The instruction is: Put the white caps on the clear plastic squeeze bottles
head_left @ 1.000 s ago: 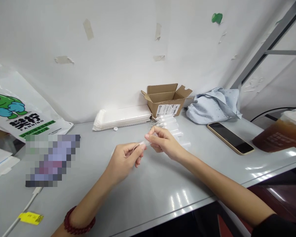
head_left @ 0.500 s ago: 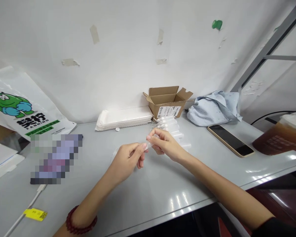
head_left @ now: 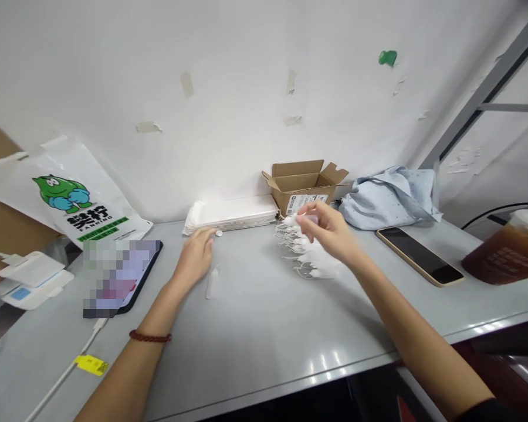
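Note:
My left hand (head_left: 195, 256) rests on the table, fingers stretched forward and slightly bent. Its fingertips are beside or touching a small white disc (head_left: 219, 233). Just right of that hand lies a slim translucent sleeve (head_left: 212, 283). My right hand (head_left: 332, 230) is closed in a pinch, thumb against forefinger, around a translucent sleeve (head_left: 311, 219) partly covered by the fingers. Under and in front of this hand, several similar sleeves with white strings (head_left: 317, 264) lie in a row.
Behind are a stack of white packets (head_left: 246, 212), an open cardboard box (head_left: 301, 181) and a light blue cloth bag (head_left: 389, 196). To the right lie a phone (head_left: 420, 256) and a drink cup (head_left: 506, 252). At left are another phone (head_left: 132, 281), its cable and a printed bag (head_left: 83, 193).
My hands, together over the table before, have parted. The left went back and left to the white disc; the right moved right, over the row of sleeves. The view shifted slightly.

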Tool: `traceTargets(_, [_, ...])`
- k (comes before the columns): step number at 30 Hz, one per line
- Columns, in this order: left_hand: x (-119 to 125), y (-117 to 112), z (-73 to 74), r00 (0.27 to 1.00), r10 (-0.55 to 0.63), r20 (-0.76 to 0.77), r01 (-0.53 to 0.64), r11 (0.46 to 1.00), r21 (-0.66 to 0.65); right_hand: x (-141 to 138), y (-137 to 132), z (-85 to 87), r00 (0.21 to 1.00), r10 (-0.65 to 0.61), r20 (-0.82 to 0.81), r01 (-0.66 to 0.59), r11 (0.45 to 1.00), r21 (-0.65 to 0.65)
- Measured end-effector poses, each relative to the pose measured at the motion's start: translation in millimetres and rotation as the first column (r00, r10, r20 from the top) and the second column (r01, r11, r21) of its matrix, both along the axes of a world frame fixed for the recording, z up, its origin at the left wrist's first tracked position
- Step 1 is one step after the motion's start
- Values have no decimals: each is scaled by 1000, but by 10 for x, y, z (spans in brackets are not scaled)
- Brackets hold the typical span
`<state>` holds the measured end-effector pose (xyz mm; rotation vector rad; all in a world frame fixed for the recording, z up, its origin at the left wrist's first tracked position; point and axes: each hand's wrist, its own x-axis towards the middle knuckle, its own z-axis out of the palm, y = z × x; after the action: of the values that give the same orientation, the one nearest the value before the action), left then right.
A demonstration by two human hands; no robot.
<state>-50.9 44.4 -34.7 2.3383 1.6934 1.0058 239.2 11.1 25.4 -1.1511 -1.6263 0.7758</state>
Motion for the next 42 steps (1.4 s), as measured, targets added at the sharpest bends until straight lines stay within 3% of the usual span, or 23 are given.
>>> traceTargets(3, [-135,179,-136,1000,-4,-17,4,1000,4,297,97,47,994,-28,108,24,999,32])
traceTargets(8, [-72,237,-228,996,-86,-33,86,996,-24,603,177,5,956,82,282,-61,995,-81])
traceTargets(13, [-64,221,-237,992,-107,-61,106,994,-29,650,135,44,881,139,453,-101,989,-107])
traceTargets(19, [-83,211,-218,995,-74,-64,72,997,-25,671,179,-12,802,111,587,-87,994,-70])
traceTargets(36, [-105,154,-186,994,-5,-114,1,999,-37,620,195,-71,845,77,529,-56,997,-56])
traceTargets(42, [-96,148,-169,994,37,-106,-44,997,-62,608,187,-56,816,-17,578,-2,999,33])
